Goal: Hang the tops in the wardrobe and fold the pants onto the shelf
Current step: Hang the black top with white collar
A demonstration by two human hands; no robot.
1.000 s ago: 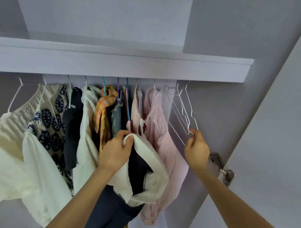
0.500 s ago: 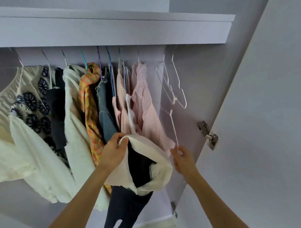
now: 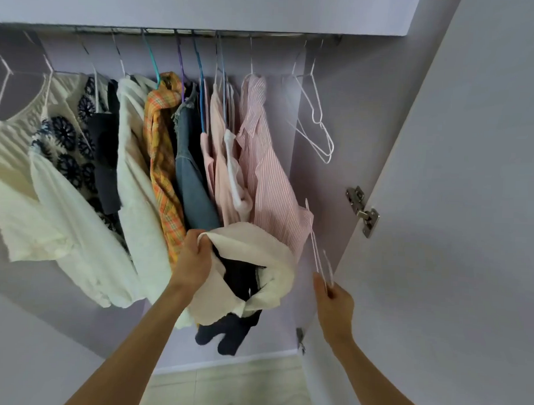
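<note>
- Cream top: bunched and crumpled, with a dark navy garment hanging from inside the bundle.
- My left hand grips the top's upper edge, below the hanging clothes.
- My right hand pinches a white wire hanger, just right of the top, beside the wardrobe door.

Both bare forearms reach up and forward. The left hand is raised higher, fingers curled tight around a white top. The right hand, lower and out to the side, pinches a white wire hanger at its fingertips.
</note>
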